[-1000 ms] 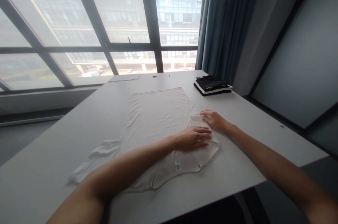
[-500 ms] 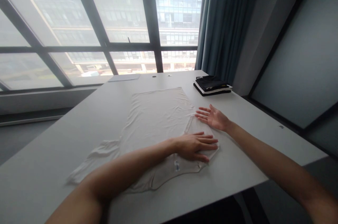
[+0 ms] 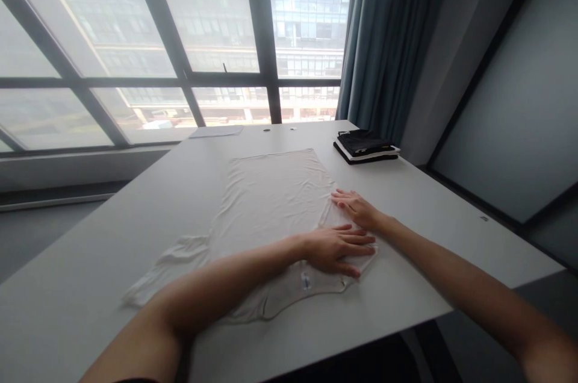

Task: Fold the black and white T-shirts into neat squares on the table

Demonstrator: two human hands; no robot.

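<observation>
A white T-shirt [image 3: 271, 196] lies spread on the table, its hem toward the window and its neckline, with a small label, nearest me. The sleeve on the right is folded inward over the body, while the left sleeve stretches out to the side. My left hand [image 3: 336, 249] reaches across the shirt and lies flat on the folded sleeve, fingers spread. Just beyond it, my right hand [image 3: 356, 208] rests palm down on the same folded part, near its inner edge, with fingers extended. My left forearm hides part of the shirt's middle.
A stack of folded dark and white clothes [image 3: 365, 147] sits at the table's far right. Flat sheets [image 3: 215, 132] lie at the far left corner of the white table [image 3: 149, 202]. Large windows and a blue curtain [image 3: 377, 40] stand behind it.
My right hand has turned from palm sideways to palm down and lowered onto the folded sleeve. My left hand stays pressed in place; the view has shifted slightly.
</observation>
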